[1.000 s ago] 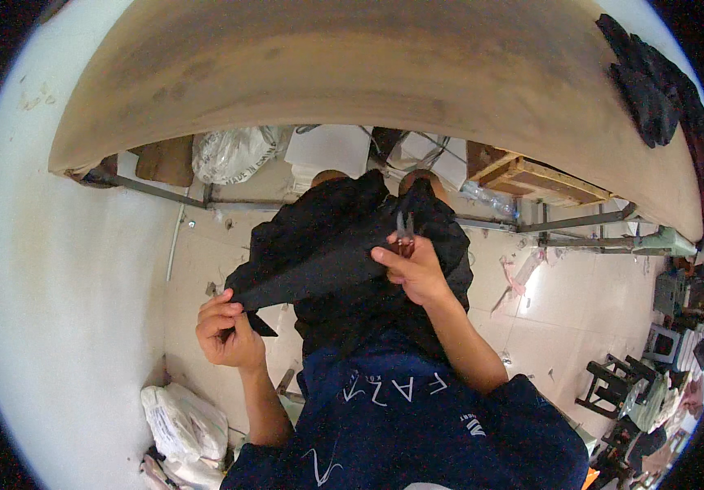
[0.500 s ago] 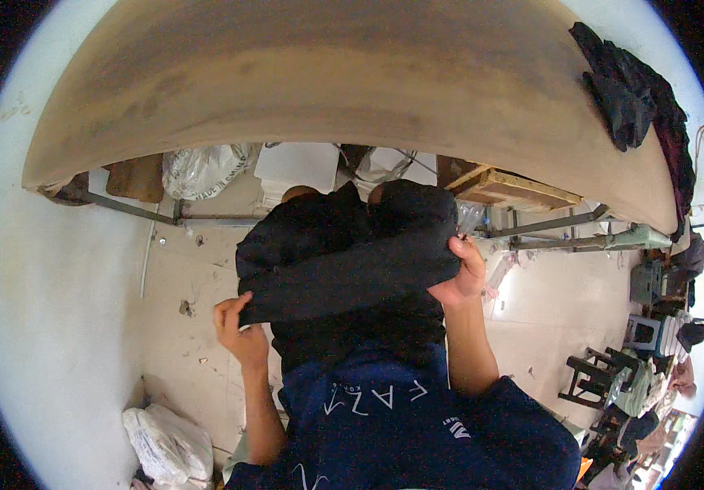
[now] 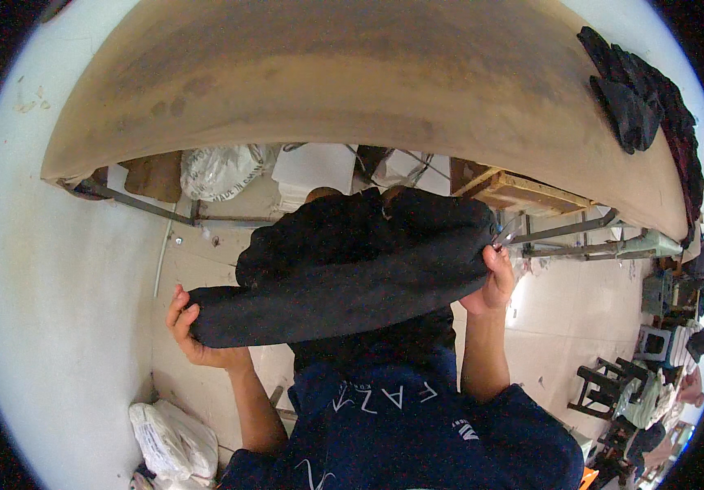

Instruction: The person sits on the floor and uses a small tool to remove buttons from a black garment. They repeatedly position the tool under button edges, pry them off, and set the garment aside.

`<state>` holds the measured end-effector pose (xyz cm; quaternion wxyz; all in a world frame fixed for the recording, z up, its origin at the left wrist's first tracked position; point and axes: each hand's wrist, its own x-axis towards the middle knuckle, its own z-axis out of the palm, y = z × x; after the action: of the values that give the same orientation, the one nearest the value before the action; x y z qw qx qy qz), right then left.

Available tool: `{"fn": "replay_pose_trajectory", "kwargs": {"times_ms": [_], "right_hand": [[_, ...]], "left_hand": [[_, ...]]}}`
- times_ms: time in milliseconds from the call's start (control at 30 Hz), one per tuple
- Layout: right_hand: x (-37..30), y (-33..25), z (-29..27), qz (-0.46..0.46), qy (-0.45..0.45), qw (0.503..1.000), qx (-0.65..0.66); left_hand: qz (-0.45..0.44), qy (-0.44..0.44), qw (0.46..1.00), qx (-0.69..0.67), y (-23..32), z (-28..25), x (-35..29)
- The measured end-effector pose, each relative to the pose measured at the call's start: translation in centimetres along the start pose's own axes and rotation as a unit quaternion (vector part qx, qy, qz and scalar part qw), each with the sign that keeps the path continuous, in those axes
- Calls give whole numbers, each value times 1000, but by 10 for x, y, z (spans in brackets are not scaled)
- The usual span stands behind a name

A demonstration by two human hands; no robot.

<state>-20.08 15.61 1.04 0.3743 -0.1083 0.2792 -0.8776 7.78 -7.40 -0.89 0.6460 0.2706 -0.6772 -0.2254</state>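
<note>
A piece of black cloth [image 3: 344, 298], long and folded like a sleeve or trouser leg, stretches across my lap between both hands. Its left end is gripped by my left hand [image 3: 197, 331], the fingers curled round the edge. My right hand [image 3: 491, 282] pinches the other end with the thumb on top, slightly higher than the left. Something small and shiny shows by the right fingertips, too small to tell. More black cloth [image 3: 311, 233] lies bunched over my knees beyond the stretched part; whether it is the same piece I cannot tell.
A table with a stained tan cover [image 3: 287, 90] spans the far side. Dark clothes [image 3: 634, 102] hang at its right end. Beneath it are a plastic bag [image 3: 221, 171], white stacks [image 3: 315, 171] and a wooden drawer [image 3: 532, 193]. A black stool [image 3: 605, 384] stands right; a white sack [image 3: 172, 441] lies lower left.
My left hand has moved out to the left and a little down, drawing the black cloth longer and flatter. My right hand has shifted slightly right, still holding its end.
</note>
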Motion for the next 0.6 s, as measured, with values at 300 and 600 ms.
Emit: {"fn": "replay_pose_trajectory", "kwargs": {"times_ms": [300,600], "right_hand": [[0,-6,3,17,15,999,23],[-5,6,31,38,195,977,-79]], "left_hand": [[-19,-15,1000,-8,-3,-6,1],[-104,-333,890,293,11,17,13]]}}
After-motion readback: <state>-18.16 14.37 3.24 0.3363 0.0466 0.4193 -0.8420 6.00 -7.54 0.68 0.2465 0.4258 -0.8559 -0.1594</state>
